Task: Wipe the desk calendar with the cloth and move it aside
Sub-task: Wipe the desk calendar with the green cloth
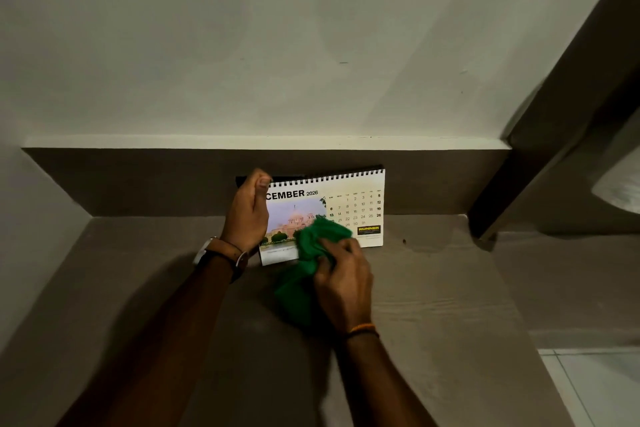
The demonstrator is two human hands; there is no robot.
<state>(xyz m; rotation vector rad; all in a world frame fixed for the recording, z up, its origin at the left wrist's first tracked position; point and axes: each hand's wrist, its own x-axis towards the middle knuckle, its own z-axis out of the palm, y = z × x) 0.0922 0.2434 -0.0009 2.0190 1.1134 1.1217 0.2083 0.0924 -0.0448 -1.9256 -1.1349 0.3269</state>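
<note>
A spiral-bound desk calendar (pixel 353 201) showing December 2026 stands upright on the brown desk (pixel 433 288), close to the back wall. My left hand (pixel 247 211) grips its upper left corner, covering the start of the month's name. My right hand (pixel 344 284) holds a bunched green cloth (pixel 311 243) pressed against the lower middle of the calendar's front page. Part of the cloth hangs down onto the desk below my hand. The calendar's lower middle is hidden by the cloth.
A pale wall with a white ledge (pixel 242 141) rises behind the desk. A dark upright panel (pixel 554 135) bounds the desk on the right. Light floor tiles (pixel 602 388) show at the lower right. A watch sits on my left wrist.
</note>
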